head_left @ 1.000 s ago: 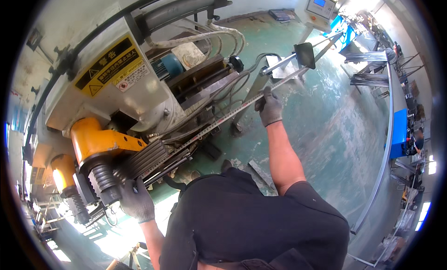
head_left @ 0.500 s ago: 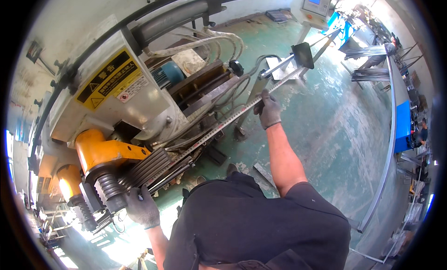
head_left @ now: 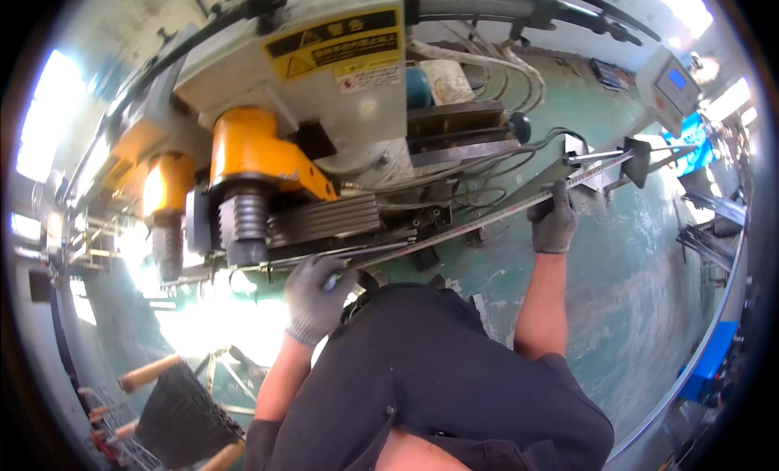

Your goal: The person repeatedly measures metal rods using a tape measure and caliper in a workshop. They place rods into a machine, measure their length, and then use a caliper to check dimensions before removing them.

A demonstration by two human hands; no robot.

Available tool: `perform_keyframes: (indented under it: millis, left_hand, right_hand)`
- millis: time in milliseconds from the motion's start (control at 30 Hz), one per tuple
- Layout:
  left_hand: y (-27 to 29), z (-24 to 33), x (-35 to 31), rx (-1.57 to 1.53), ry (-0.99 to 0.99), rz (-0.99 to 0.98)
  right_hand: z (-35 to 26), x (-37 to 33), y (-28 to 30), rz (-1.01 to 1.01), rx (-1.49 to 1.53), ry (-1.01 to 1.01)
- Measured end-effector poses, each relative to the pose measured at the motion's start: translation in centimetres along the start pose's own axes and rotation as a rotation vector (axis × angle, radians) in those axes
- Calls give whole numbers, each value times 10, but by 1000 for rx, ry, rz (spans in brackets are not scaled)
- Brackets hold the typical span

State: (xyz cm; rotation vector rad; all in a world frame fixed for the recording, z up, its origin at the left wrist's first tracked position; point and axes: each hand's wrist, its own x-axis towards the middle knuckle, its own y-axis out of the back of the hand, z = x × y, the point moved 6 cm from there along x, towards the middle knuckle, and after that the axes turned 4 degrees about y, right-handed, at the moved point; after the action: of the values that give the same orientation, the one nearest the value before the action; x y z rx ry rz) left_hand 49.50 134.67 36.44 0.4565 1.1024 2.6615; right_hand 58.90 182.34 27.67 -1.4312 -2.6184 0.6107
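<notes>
A long pale steel tape measure (head_left: 479,225) runs slantwise in front of the machine, up to the black stop plate (head_left: 635,163) at the right. My left hand (head_left: 315,301), in a grey glove, is closed at the tape's lower end, close to my body. Something shiny shows between its fingers; the rest of what it holds is hidden. Farther along, near the stop plate, my gloved right hand (head_left: 554,219) grips the tape's strip with its fingers and thumb. A stack of grey ribbed bars (head_left: 329,221) lies behind the tape.
The machine carries orange arms (head_left: 247,146) with ribbed dark spindles (head_left: 243,223) left of my left hand. Cables (head_left: 487,179) loop behind the tape. A control box (head_left: 673,80) stands at far right. A black bundle (head_left: 182,418) between wooden poles sits lower left.
My view has turned, so the machine lies more level. My left hand has come away from the ribbed bars toward my body, taking the tape's lower end along. The right hand still grips the tape.
</notes>
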Motion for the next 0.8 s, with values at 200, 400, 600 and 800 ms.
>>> perform_keyframes:
  millis: [200, 400, 600, 800]
  left_hand:
    - [-17, 33, 39, -28, -81, 88]
    - [-9, 23, 72, 131, -115, 206]
    - [-23, 11, 85, 283, -217, 253]
    - [-31, 11, 93, 263, -354, 236]
  right_hand:
    - [18, -109, -128, -438, -212, -185]
    - [44, -128, -165, -743, -573, -148]
    - [-12, -115, -197, -765, -627, 1]
    - [-105, -95, -276, -789, -577, 385]
